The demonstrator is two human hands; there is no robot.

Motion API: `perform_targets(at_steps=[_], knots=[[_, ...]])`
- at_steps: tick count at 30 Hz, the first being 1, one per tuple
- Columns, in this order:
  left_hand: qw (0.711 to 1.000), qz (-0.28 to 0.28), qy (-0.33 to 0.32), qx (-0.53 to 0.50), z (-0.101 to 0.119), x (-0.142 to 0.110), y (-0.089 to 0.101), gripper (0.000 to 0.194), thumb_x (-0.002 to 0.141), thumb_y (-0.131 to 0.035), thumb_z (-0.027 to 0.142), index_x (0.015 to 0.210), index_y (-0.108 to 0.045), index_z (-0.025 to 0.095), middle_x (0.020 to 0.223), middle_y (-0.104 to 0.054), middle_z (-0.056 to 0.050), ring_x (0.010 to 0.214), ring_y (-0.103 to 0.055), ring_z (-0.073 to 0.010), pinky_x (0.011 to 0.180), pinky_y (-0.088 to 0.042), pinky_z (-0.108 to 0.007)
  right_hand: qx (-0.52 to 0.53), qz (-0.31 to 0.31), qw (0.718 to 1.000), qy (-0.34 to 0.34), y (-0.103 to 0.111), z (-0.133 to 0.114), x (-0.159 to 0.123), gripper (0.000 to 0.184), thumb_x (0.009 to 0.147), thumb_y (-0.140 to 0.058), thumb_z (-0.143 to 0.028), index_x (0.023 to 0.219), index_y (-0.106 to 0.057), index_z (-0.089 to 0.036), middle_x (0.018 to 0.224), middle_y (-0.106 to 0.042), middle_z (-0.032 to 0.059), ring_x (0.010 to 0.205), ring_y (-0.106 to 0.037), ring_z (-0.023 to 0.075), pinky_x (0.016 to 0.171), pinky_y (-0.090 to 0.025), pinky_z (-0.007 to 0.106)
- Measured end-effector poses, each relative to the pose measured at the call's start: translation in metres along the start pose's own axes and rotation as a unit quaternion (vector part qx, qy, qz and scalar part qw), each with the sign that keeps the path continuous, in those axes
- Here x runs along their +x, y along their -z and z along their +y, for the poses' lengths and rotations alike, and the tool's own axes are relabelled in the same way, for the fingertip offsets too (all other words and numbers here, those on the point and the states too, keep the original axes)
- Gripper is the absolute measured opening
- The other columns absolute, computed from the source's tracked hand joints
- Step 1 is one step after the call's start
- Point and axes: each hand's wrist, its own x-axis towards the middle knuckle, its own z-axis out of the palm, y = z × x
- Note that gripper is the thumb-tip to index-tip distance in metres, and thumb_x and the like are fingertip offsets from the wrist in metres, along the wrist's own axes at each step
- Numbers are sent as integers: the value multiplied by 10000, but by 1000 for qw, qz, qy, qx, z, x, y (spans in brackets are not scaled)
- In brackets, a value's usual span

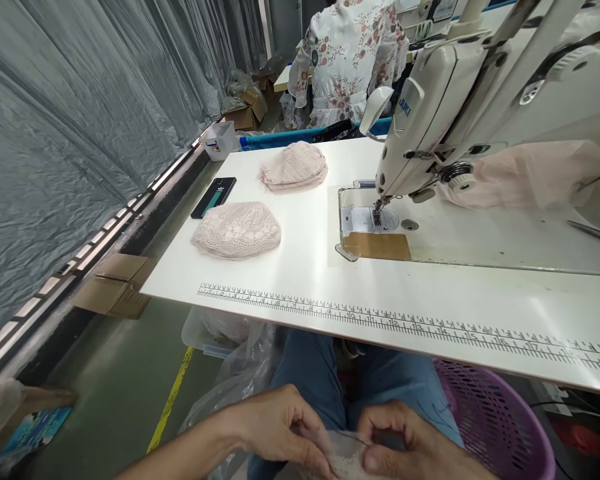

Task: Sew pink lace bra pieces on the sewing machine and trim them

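My left hand [275, 427] and my right hand [405, 443] are low in my lap, below the table's front edge, fingers curled and pinching a small pale lace piece [347, 460] between them. On the white table [430, 307] lie two piles of pink lace pieces, one near [237, 230] and one farther back [295, 165]. The sewing machine [480, 100] stands at the right, its needle [379, 210] over the metal plate.
A black phone [213, 197] lies at the table's left edge. A printed ruler [405, 323] runs along the front. A purple basket [495, 420] sits at my right knee, clear plastic bags at my left. A person in a floral top [350, 53] sits beyond.
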Motion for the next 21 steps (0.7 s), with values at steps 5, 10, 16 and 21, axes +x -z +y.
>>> perform_targets(at_steps=[5,10,16,21], knots=[[1000,-3,-14,5,4,-4,1,666,609,-717,702,990,-755,156,896,-748,-90,786,-700,-185,735,-532,-214,-23,12,1000,0,1,0,0,499,732,-620,-684,666,-597,-190,650,-459,-25,665,-420,141,603,-315,240],[997,1,-36,61,7,-7,3,655,703,-651,700,1017,-747,134,892,-745,-116,735,-678,-166,648,-483,-178,-25,10,1000,2,6,0,-4,469,772,-604,-649,699,-624,-187,668,-472,-24,684,-438,145,625,-337,242],[997,7,-55,58,6,-5,3,548,757,-658,611,1008,-753,134,890,-744,-110,718,-652,-156,657,-472,-182,-91,32,994,-56,1,2,-12,165,658,-739,-261,791,-647,-226,826,-595,-18,864,-545,201,781,-406,272],[985,46,-94,139,10,-14,1,366,838,-609,441,984,-764,143,753,-732,-59,529,-510,-86,484,-350,-153,-171,121,978,8,-8,6,-9,71,761,-636,-200,821,-633,-239,844,-634,-4,859,-596,197,776,-449,267]])
